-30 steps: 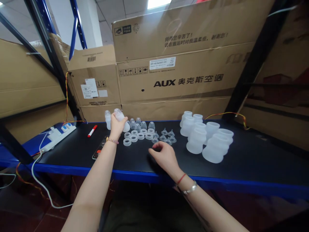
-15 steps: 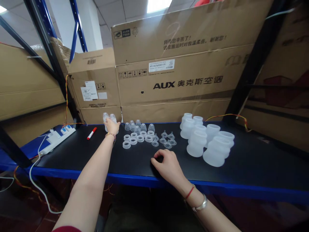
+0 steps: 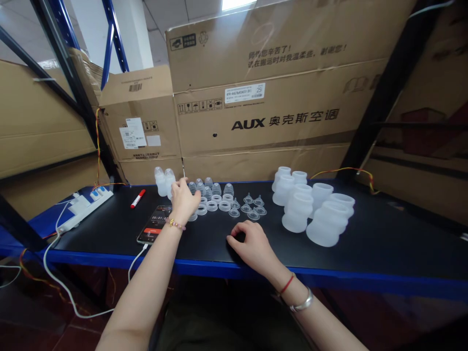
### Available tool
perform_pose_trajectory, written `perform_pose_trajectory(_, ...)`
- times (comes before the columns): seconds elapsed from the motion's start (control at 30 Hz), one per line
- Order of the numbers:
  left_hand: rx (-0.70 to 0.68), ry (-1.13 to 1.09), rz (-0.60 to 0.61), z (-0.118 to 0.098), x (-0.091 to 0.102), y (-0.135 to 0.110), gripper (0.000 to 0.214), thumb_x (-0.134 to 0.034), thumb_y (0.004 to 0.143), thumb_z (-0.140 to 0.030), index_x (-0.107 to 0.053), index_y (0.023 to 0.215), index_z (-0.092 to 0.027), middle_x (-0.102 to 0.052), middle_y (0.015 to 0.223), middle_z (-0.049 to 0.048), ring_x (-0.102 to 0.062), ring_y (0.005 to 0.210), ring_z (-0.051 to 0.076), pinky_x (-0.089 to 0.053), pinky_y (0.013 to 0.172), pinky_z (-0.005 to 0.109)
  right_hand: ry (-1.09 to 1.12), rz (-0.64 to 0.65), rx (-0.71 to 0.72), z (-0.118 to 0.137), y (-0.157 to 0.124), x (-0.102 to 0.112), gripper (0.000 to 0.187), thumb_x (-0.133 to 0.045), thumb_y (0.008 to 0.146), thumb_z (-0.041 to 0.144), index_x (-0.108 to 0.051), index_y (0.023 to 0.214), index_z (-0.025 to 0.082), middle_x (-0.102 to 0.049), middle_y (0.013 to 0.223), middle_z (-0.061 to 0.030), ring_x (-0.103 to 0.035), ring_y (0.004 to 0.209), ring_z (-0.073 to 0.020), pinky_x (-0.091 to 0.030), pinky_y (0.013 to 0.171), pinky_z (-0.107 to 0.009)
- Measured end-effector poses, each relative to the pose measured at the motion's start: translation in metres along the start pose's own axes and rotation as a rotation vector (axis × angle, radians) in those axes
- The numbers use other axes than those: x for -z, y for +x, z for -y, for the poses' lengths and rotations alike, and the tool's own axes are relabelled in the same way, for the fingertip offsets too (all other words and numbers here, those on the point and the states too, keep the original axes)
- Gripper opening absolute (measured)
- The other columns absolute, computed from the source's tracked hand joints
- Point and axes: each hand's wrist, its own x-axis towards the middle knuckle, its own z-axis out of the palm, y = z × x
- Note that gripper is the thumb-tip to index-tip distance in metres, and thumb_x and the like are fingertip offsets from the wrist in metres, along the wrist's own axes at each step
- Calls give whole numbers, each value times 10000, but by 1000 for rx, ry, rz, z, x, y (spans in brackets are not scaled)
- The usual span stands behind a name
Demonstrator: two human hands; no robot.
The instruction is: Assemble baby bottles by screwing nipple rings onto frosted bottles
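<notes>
L hand (image 3: pixel 185 199) fingers bent down over translucent round plastic rings (image 3: pixel 214 206) mid matte black bench (image 3: pixel 365 243); grip can't tell. R hand (image 3: pixel 252 243) loosely curled, fingertips on bench, empty. Frosted ribbed bottles (image 3: pixel 314 214) to the rt.

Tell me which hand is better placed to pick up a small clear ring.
Left, likely. The left hand hovers over the rings at the row's left end; the right hand rests curled on the table, nearer the edge and apart from them.
</notes>
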Motion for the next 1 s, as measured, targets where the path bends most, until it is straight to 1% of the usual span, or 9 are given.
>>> perform_pose_trajectory(0.1, -88, 13, 143, 4, -6, -17, 496, -636, 767, -284, -514, 1226, -141, -461, 1192, 178, -496, 1177, 311, -400, 1005, 440, 9, 12, 4, 0, 0, 1, 86, -591, 730, 253, -609, 657, 211, -619, 809, -52, -518, 879, -227, -378, 820, -335)
perform_pose_trajectory(0.2, -177, -1, 211, 6, -14, -24, 407, -625, 780, -263, -568, 1167, -149, -501, 1136, 146, -539, 1110, 274, -406, 1012, 422, -29, 14, 23, -1, 3, 1, 103, -582, 742, 251, -589, 651, 205, -604, 794, -52, -520, 863, -221, -381, 803, -325)
perform_pose_trajectory(0.33, -385, -76, 326, -5, -27, -31, 330, -603, 810, -265, -606, 1137, -213, -526, 1101, 79, -568, 1054, 215, -440, 988, 362, -98, 2, 23, -4, 7, 0, 129, -566, 765, 265, -550, 659, 193, -590, 783, -60, -537, 805, -203, -389, 754, -307)
perform_pose_trajectory(0.4, -447, -88, 413, -11, -32, -36, 343, -595, 817, -271, -605, 1157, -226, -521, 1118, 73, -575, 1028, 205, -459, 964, 349, -88, -11, 7, -6, 8, 0, 100, -574, 763, 269, -584, 797, 176, -603, 804, -60, -556, 791, -196, -394, 729, -293)
perform_pose_trajectory(0.53, -458, -20, 446, -11, -35, -39, 386, -576, 816, -256, -591, 1199, -209, -504, 1147, 92, -549, 1076, 233, -442, 991, 382, -123, -34, -26, -8, 11, 4, 472, -556, 797, 290, -464, 1224, 111, -626, 807, -55, -588, 738, -194, -374, 652, -279)
perform_pose_trajectory(0.67, -374, -13, 376, -4, -33, -37, 407, -569, 824, -270, -589, 1217, -162, -496, 1134, 111, -525, 1124, 242, -405, 1039, 387, -255, 49, -24, -10, 16, 10, 264, -509, 841, 319, -556, 1033, 144, -639, 800, -71, -597, 760, -205, -343, 639, -282)
perform_pose_trajectory(0.77, -397, -96, 432, -10, -38, -38, 432, -572, 839, -317, -582, 1245, -169, -502, 1167, 110, -535, 1129, 231, -399, 1053, 367, -265, 61, -42, -11, 18, 11, 212, -504, 843, 318, -568, 968, 159, -653, 819, -67, -599, 765, -197, -330, 631, -276)
perform_pose_trajectory(0.87, -447, -125, 509, -25, -50, -43, 455, -572, 849, -335, -569, 1276, -179, -509, 1203, 113, -534, 1147, 235, -404, 1052, 362, -278, 53, 29, -12, 17, 10, 162, -480, 855, 287, -580, 905, 169, -668, 859, -72, -603, 810, -199, -323, 646, -274)
perform_pose_trajectory(1.0, -404, -68, 523, -39, -65, -45, 389, -539, 871, -276, -600, 1231, -143, -539, 1184, 134, -552, 1125, 244, -422, 1028, 368, -259, 70, 77, -13, 18, 9, 137, -473, 856, 261, -584, 892, 190, -682, 863, -50, -604, 796, -181, -307, 630, -263)
